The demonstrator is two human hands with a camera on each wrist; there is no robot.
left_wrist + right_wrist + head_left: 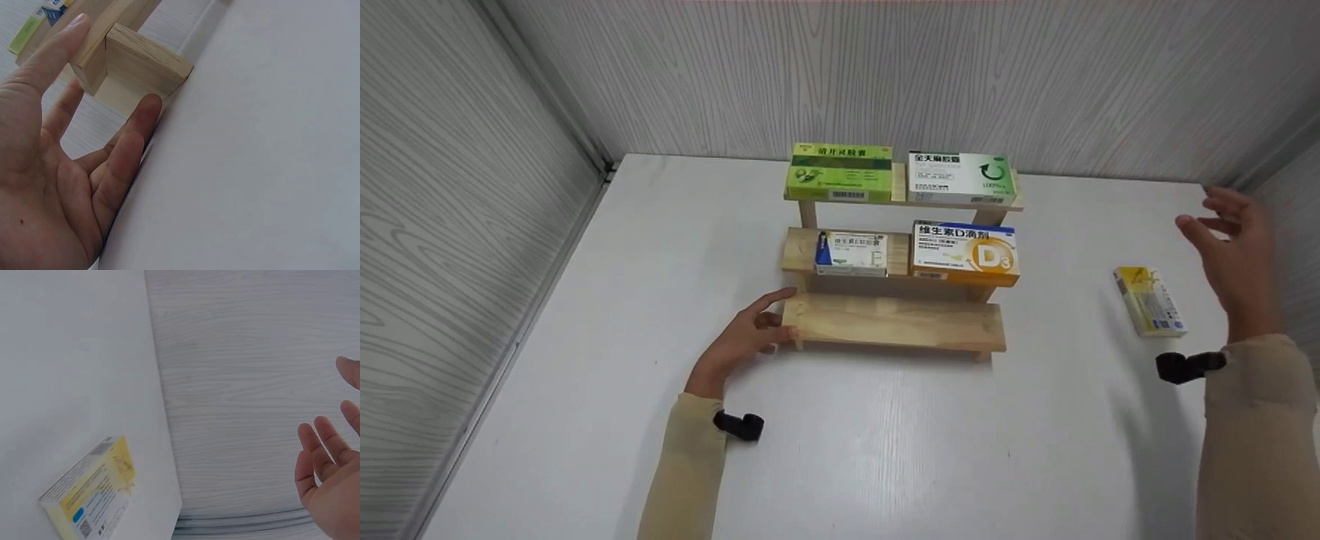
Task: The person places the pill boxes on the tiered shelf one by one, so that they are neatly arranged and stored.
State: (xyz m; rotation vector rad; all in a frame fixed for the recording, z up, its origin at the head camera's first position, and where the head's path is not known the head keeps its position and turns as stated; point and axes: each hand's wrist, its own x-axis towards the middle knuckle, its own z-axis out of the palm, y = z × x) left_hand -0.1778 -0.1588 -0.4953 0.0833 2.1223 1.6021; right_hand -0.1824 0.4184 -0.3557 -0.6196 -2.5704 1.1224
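Observation:
A three-tier wooden display rack [896, 322] stands on the white table, with its lowest board bare. At that board's left end my left hand [746, 335] holds on, thumb [64, 48] along one edge and index finger at the other; the remaining fingers hang below, off the wood. My right hand [1241, 255] is raised at the far right, fingers loosely bent and nothing between them. Just left of it on the table lies a yellow and white medicine box [1150, 301], seen also in the right wrist view as a box [93, 492] apart from the fingers.
On the top tier sit a green medicine box [840, 172] and a white-green one [960, 178]. The middle tier carries a small white box [851, 253] and an orange-white vitamin D box [964, 253]. Wood-grain panels [885, 75] enclose the table [840, 450].

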